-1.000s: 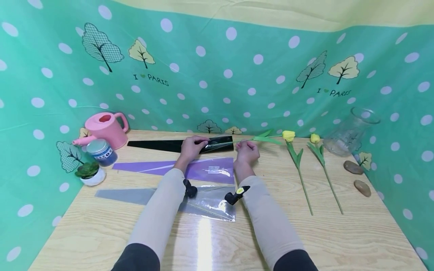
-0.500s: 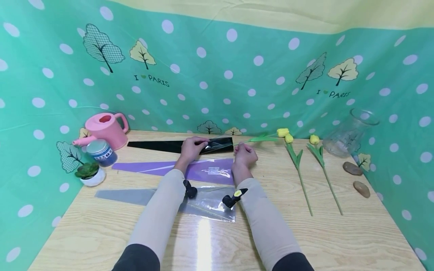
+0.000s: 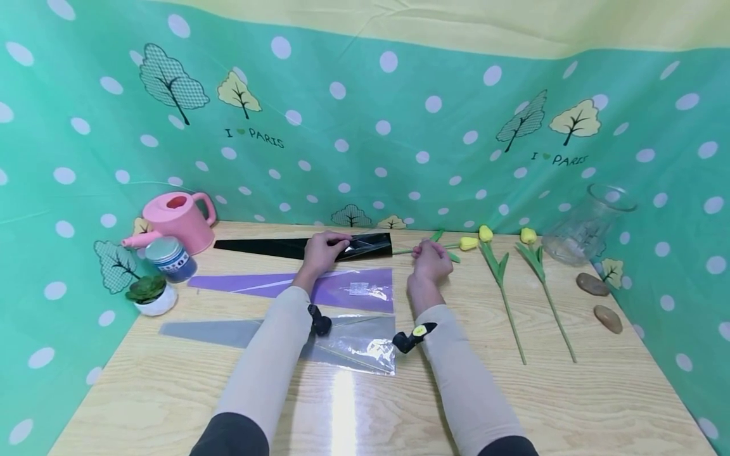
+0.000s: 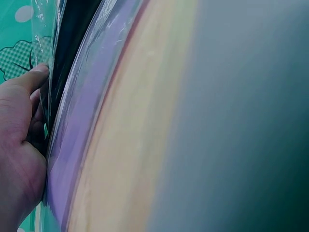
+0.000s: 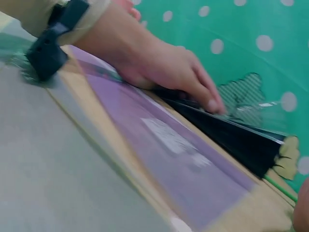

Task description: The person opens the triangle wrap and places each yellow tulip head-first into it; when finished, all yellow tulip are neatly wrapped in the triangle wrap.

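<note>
Now, just right of the tapered black plastic sleeve (image 3: 369,247), the right hand (image 3: 432,261) pinches the long-stemmed yellow tulip (image 3: 468,243) nearer its bloom than before, suggesting deeper stem insertion, while the left hand (image 3: 324,251) grips the sleeve.

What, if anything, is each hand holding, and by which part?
The left hand pinches the black wrapper by its clear film; the right hand grips a yellow tulip by its stem, near the leaves.

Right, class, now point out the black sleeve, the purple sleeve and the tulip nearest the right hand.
Black sleeve (image 3: 371,247), head view: its wide end.
Purple sleeve (image 5: 190,186), right wrist view: film near its wide end.
Tulip (image 3: 468,243), head view: its yellow bloom.
</note>
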Available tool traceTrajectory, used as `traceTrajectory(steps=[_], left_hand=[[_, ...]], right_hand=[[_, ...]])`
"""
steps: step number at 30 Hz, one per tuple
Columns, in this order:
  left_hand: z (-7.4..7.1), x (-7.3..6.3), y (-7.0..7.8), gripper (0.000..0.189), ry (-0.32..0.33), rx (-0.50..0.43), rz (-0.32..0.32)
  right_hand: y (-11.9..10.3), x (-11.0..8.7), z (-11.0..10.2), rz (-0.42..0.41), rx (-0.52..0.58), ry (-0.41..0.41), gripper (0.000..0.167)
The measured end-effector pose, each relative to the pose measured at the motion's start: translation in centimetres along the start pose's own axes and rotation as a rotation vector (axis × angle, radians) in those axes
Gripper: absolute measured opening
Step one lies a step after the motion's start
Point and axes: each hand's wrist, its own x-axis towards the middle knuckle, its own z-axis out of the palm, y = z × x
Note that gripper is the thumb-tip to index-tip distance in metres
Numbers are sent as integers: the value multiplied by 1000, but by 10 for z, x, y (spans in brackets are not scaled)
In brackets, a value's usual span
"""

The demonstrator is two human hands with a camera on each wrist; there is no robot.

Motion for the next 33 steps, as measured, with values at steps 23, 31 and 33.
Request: traceTrajectory(steps=[23,31,33], left_hand=[[1,0,-2,18,-4,6,-2],[1,1,-3,17,-8,19,2],[0,1,-3,17,-4,16,1]], right_hand=[[-22,36,-14,166,86,-76,79],[-20,37,-14,129,71,-35,61],[-19,36,-13,116,57,-12,51]])
